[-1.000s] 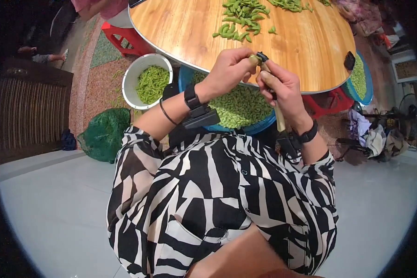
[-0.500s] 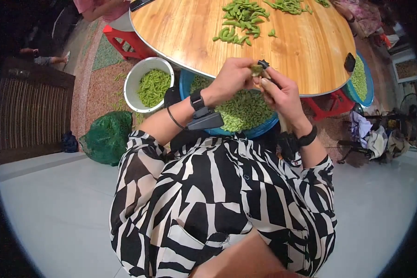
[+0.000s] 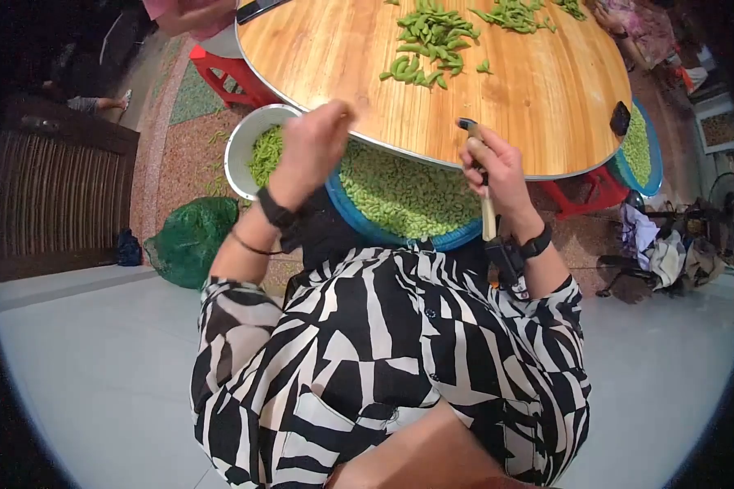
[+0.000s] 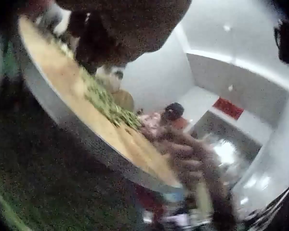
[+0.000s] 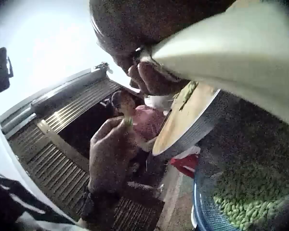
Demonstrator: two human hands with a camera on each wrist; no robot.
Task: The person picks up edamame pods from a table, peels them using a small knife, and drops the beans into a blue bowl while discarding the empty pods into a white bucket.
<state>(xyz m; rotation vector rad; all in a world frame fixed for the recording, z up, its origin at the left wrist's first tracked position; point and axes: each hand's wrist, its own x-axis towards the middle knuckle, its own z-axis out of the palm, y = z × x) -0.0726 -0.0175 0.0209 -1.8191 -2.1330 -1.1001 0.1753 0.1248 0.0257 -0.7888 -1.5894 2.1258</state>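
Note:
In the head view the left hand (image 3: 311, 151) is raised over the near-left table edge, beside the white bucket (image 3: 238, 156). The right wrist view shows that hand (image 5: 111, 151) with fingers bent, pinching a small green piece (image 5: 128, 121), probably a pod. The right hand (image 3: 496, 169) is curled round a long pale tool (image 3: 488, 213) at the table's near edge; a black tip (image 3: 467, 124) shows beyond its fingers. Between the hands, below the table (image 3: 334, 61), a blue tub (image 3: 347, 210) holds shelled green beans (image 3: 408, 196). The left wrist view is blurred.
Green pods (image 3: 432, 33) lie in piles on the round table, with a phone-like black object (image 3: 257, 8) at its edge. A green net bag (image 3: 189, 240), red stools (image 3: 583, 191) and another blue tub (image 3: 654, 155) stand around. Other people sit at the far sides.
The left hand has parted from the right and moved left toward the white bucket. The right hand stays near the table edge, still gripping the pale tool. The view has shifted slightly.

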